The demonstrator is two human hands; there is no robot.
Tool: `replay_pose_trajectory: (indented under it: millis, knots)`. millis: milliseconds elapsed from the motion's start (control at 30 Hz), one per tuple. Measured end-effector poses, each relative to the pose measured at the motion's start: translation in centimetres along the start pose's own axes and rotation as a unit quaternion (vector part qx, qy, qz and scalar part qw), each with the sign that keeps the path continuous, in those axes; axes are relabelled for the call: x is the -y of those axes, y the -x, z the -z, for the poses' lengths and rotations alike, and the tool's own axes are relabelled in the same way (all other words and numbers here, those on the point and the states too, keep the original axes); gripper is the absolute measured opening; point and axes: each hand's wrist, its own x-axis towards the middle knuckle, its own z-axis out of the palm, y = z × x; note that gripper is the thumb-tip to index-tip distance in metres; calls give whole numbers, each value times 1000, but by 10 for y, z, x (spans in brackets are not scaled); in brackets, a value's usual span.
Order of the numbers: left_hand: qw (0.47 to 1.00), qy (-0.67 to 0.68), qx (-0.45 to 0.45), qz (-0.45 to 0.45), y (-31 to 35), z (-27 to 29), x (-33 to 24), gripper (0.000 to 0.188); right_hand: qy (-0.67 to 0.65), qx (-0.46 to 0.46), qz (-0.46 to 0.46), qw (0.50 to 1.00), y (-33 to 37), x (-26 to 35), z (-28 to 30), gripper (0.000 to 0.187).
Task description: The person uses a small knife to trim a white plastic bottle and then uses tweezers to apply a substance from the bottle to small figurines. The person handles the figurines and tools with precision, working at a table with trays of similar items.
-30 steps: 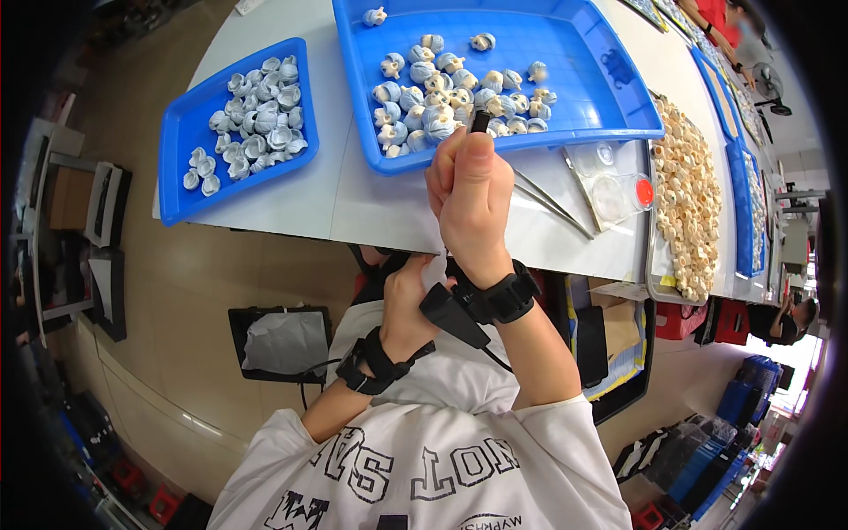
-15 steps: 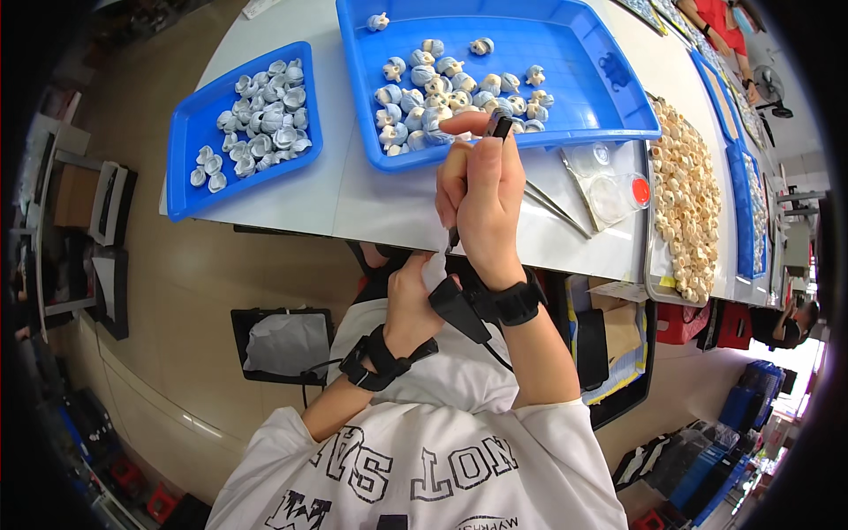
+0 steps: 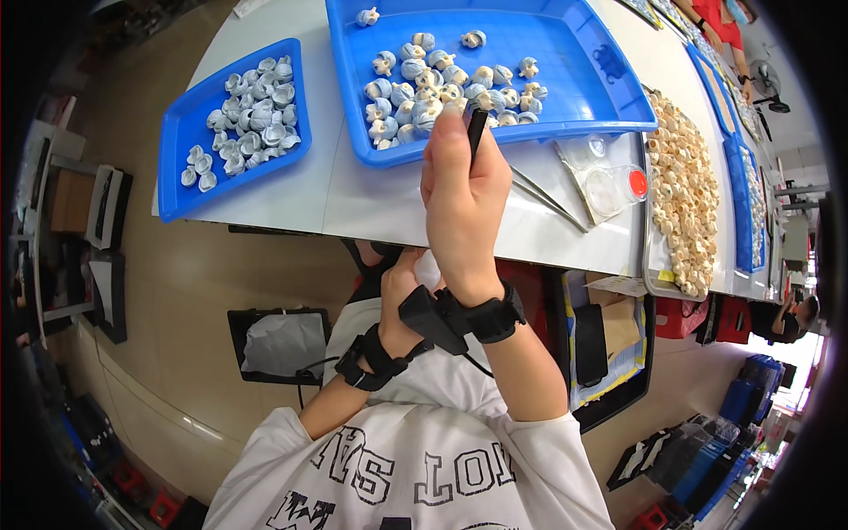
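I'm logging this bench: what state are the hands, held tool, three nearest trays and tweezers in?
Right hand: grip closed on black tool.
Black tool: held.
Left hand: partly hidden, grip unclear.
Large blue tray: open, partly filled with blue-and-cream pieces.
Small blue tray: open, partly filled with grey pieces.
Silver tray: open, heaped with beige pieces.
Tweezers: lying on table.

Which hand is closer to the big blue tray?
Right: the right hand is at the near edge of the tray; the left hand is farther away, lower in view.
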Motion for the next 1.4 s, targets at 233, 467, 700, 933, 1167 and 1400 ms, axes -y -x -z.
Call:
replay_pose_trajectory:
  millis: [233, 467, 700, 933, 1167, 1400]
  knots:
    - [998, 35, -2, -57, 4, -4, 17, 53, 35, -33, 15, 999, 0, -1, -9, 32]
    - [999, 34, 9, -23, 4, -2, 9, 57, 75, -5, 9, 997, -5, -3, -9, 37]
    - [998, 61, 10, -14, -2, -3, 12, 45, 80, -4, 8, 997, -8, -7, -7, 39]
    - [987, 130, 50, -78, -7, -2, 19, 19, 88, -7, 5, 996, -8, -7, -7, 38]
    - [924, 351, 127, 85, -6, 4, 18, 14, 70, -4, -5, 998, -10, -9, -6, 35]
    - [986, 153, 56, -37, -6, 0, 22, 22, 82, 8, 2, 997, -10, -9, -5, 36]
